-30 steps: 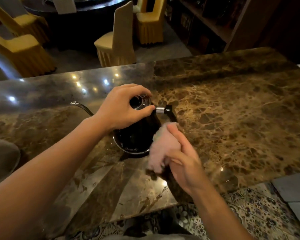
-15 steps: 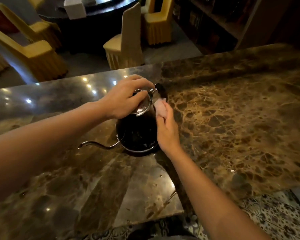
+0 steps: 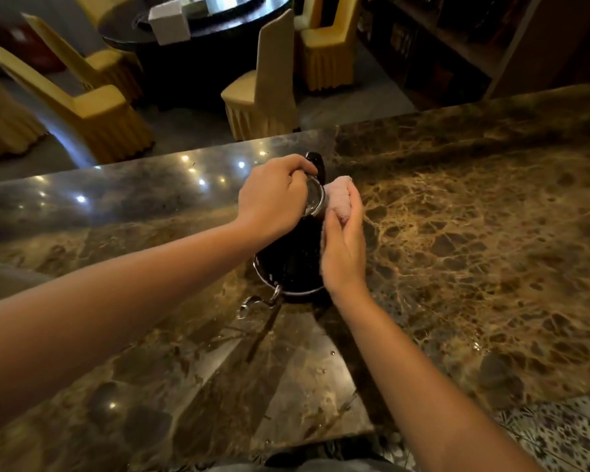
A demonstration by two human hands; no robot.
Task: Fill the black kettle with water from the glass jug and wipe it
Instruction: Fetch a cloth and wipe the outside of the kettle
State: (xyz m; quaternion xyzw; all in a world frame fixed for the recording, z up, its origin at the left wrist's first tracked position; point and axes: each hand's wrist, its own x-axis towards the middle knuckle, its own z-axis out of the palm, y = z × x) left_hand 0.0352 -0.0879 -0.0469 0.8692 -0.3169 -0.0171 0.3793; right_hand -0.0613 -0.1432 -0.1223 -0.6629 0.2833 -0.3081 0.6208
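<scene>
Four yellow-covered chairs (image 3: 99, 110) stand around one dark round table (image 3: 198, 39) in the far room, with a single white box (image 3: 169, 22) on the tabletop, left of centre. Nearer, one brown marble counter (image 3: 474, 233) spans the scene from left to right. Two bare forearms reach in from the near edge. The left hand (image 3: 273, 202) is curled over the top of the one black kettle (image 3: 293, 264), fingers closed around its shiny lid (image 3: 315, 199). The kettle stands on the counter just left of centre, its thin spout (image 3: 252, 303) pointing toward the near left and its black handle (image 3: 317, 163) showing on the far side, past the left knuckles. A few drops of water lie on the counter by the spout. Just right of the lid, the right hand (image 3: 343, 250) has its fingers wrapped around one bunched pink cloth (image 3: 339, 197), pressing it against the kettle's upper right side. At the far right, dark wooden shelving (image 3: 440, 46) lines the room.
</scene>
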